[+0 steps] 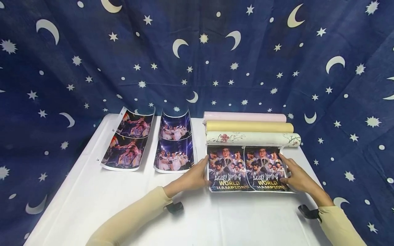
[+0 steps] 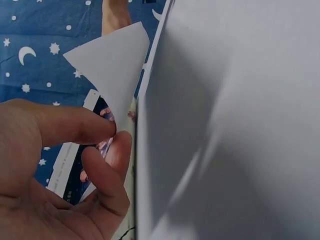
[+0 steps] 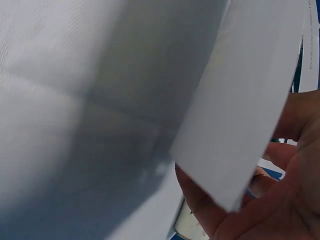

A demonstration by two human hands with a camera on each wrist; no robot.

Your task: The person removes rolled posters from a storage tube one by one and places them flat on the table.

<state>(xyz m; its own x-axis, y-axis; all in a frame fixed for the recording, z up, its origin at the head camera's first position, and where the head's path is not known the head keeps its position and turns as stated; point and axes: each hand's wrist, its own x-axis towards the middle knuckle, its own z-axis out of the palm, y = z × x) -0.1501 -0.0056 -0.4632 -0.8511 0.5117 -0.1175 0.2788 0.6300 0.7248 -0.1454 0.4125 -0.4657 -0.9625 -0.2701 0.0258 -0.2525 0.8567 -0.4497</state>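
A glossy poster point(image 1: 227, 176), printed with two matching group pictures and "World Champions" lettering, is held by both hands at the right of the table. On its left edge my left hand point(image 1: 197, 176) pinches the sheet between thumb and fingers; in the left wrist view, the white back of the poster point(image 2: 112, 60) curls up past the left hand point(image 2: 60, 155). The right hand point(image 1: 298, 176) grips the opposite edge. In the right wrist view, the poster's pale back point(image 3: 245, 100) bends above the table, with fingers of the right hand point(image 3: 295, 195) partly hidden behind it.
Behind the poster lie a floral roll point(image 1: 252, 138), a yellow roll point(image 1: 249, 126) and a pink roll point(image 1: 244, 117), side by side. Two curled picture sheets, a left one point(image 1: 127, 150) and a middle one point(image 1: 173, 155), lie on the white table point(image 1: 172, 225). A star-patterned cloth point(image 1: 197, 75) hangs behind.
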